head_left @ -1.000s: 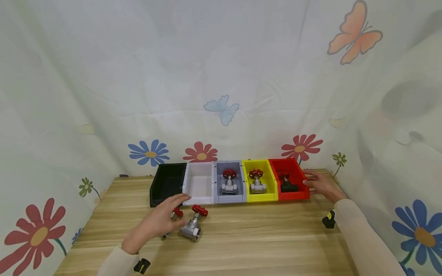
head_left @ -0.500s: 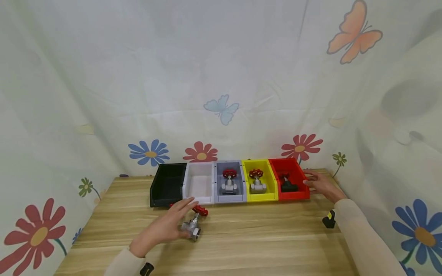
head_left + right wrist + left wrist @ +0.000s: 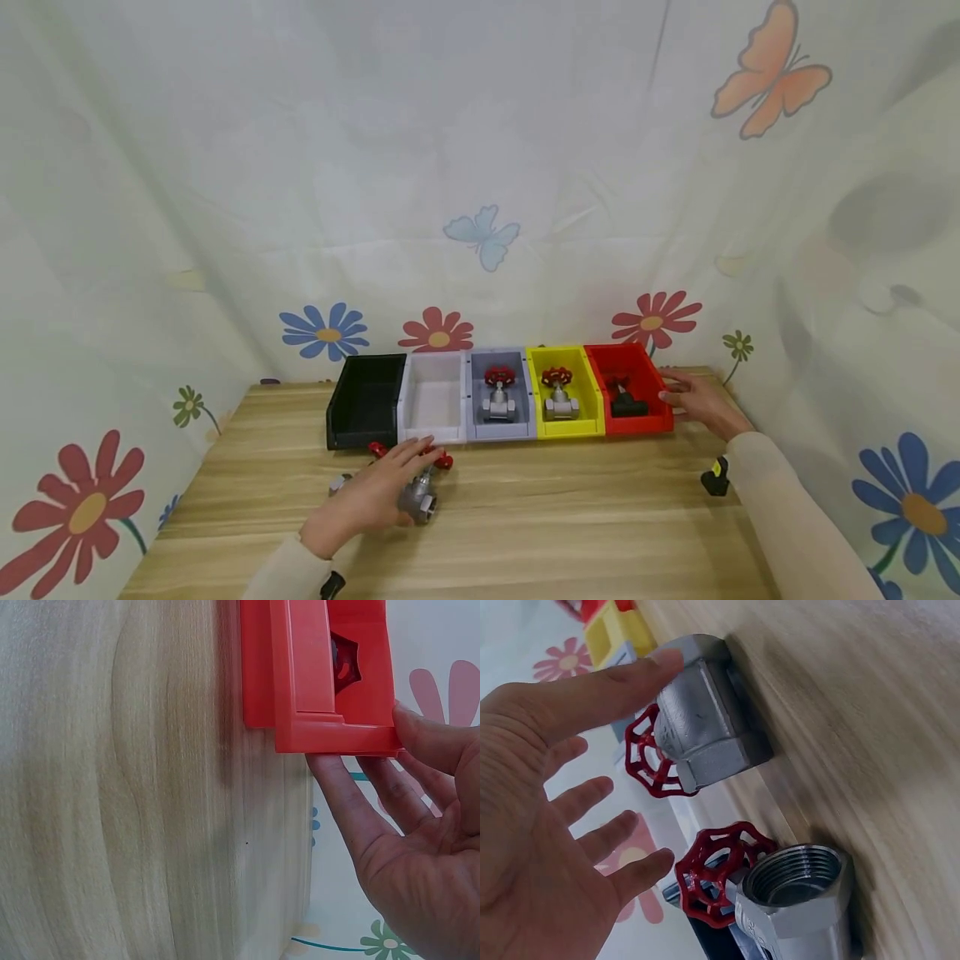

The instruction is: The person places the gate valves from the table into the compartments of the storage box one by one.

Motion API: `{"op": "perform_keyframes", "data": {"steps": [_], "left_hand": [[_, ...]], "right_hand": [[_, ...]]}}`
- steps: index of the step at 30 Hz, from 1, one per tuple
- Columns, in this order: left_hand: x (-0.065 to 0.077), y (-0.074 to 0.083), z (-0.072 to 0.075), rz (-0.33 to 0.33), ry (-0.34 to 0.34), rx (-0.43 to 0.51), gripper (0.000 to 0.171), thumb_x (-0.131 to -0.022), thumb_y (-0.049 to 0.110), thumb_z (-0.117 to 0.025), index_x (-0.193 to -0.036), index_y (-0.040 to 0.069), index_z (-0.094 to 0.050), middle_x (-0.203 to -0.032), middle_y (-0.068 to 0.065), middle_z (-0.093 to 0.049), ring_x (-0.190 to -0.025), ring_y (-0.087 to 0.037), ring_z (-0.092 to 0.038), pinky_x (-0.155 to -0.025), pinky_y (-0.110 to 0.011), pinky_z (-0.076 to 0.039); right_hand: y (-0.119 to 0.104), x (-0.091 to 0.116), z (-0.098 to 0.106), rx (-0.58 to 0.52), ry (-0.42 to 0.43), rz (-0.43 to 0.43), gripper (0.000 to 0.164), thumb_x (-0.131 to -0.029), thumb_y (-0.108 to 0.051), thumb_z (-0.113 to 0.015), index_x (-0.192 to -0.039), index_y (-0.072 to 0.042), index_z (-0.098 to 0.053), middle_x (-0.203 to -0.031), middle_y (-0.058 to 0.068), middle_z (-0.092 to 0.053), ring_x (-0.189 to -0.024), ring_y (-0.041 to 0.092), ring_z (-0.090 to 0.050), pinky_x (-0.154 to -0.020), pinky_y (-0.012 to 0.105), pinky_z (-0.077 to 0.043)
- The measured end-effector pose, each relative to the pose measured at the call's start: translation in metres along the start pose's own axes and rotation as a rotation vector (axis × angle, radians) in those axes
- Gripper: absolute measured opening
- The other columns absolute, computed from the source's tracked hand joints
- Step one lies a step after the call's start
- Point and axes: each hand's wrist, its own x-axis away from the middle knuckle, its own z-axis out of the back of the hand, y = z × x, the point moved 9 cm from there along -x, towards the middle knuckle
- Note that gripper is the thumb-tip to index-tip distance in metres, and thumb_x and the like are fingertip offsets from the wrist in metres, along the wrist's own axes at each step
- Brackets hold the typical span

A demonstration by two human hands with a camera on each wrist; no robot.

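My left hand, fingers spread, hovers over two metal valves with red handwheels on the table. Its thumb overlaps the body of the right-hand valve in the left wrist view, while the other fingers reach past that handwheel. The left-hand valve lies below it there, threaded opening showing; in the head view the hand hides much of it. At the far right, my right hand touches the red bin, thumb at the rim and outstretched fingers against the outer side wall. A dark-bodied valve sits inside this bin.
Joined in a row with the red bin are a black bin, a white bin, a grey-blue bin and a yellow bin. Metal valves stand in the grey-blue and yellow ones. A flowered curtain hangs behind the table.
My left hand has moved rightward from the left-hand valve to the right-hand one, uncovering part of the left-hand valve. The right hand has stayed at the red bin.
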Motion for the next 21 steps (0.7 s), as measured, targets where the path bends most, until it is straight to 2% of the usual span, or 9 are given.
{"op": "perform_keyframes", "data": {"steps": [9,16,21], "left_hand": [[-0.006,0.0,-0.009,0.004,-0.022,-0.075,0.11,-0.064,0.021,-0.093,-0.155,0.025,-0.031,-0.165,-0.006,-0.021,-0.148,-0.033,-0.027,-0.09,-0.048,-0.054],[-0.009,0.009,-0.007,-0.029,-0.017,-0.102,0.105,-0.065,0.02,-0.092,-0.153,0.021,-0.035,-0.163,-0.008,-0.026,-0.148,-0.035,-0.029,-0.102,-0.053,-0.047],[-0.009,0.013,-0.005,-0.051,-0.005,-0.124,0.104,-0.063,0.019,-0.093,-0.152,0.019,-0.038,-0.161,-0.01,-0.032,-0.146,-0.037,-0.032,-0.106,-0.054,-0.043]], "right_hand": [[0.002,-0.002,0.001,0.007,0.001,0.001,0.07,-0.1,-0.023,-0.057,-0.157,-0.008,-0.02,-0.153,0.033,-0.031,-0.131,0.049,-0.046,-0.094,0.05,-0.053],[0.004,-0.002,0.003,0.018,0.008,-0.02,0.069,-0.1,-0.024,-0.056,-0.157,-0.01,-0.022,-0.153,0.032,-0.032,-0.13,0.048,-0.048,-0.095,0.05,-0.052],[0.003,-0.003,0.002,0.004,0.007,0.001,0.066,-0.1,-0.02,-0.055,-0.157,-0.008,-0.023,-0.152,0.033,-0.034,-0.128,0.048,-0.049,-0.093,0.048,-0.054]]}}
